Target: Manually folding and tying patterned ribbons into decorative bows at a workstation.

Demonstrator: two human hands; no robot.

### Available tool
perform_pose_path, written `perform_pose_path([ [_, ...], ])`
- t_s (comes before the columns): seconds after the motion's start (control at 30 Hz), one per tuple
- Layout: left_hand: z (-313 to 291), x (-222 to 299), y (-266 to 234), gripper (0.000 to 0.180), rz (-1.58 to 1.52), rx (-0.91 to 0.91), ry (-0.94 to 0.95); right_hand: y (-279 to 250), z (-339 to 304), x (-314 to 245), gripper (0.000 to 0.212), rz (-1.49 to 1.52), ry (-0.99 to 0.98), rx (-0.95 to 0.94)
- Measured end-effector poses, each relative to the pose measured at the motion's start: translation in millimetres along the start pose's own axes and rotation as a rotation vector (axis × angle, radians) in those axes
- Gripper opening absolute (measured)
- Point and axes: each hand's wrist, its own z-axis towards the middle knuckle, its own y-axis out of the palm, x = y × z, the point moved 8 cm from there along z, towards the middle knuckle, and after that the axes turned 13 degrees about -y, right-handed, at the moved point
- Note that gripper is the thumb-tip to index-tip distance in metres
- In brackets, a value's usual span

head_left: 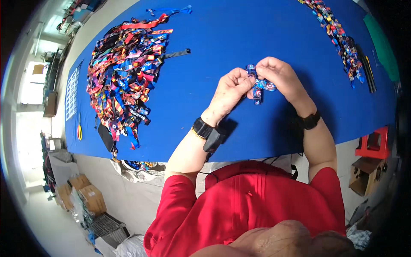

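**Keep the band pinched at both ends**

The blue tabletop [239, 38] carries a big heap of loose wristbands [124, 73] toward its left edge and a narrower row of bands [338, 38] toward its right edge. Work above the bare middle, near the front edge. Your left hand [231, 92] and right hand [280, 77] both close their grip on one blue patterned wristband [259, 85]; hold it taut between your fingertips.

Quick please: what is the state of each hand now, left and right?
Left hand: closed, pinching the colourful strap.
Right hand: closed, pinching the same strap from its other side.
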Motion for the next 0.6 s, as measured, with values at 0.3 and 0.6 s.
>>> perform_pose_path([
  [0.3,1.9,-7.7,-2.5,0.012,0.027,-0.020,-0.011,8.6,-4.5,-0.9,0.013,0.100,-0.001,-0.077],
  [0.6,0.5,-7.7,1.2,0.009,-0.021,-0.044,-0.023,10.0,-3.2,9.5,0.012,0.059,-0.011,-0.115],
])
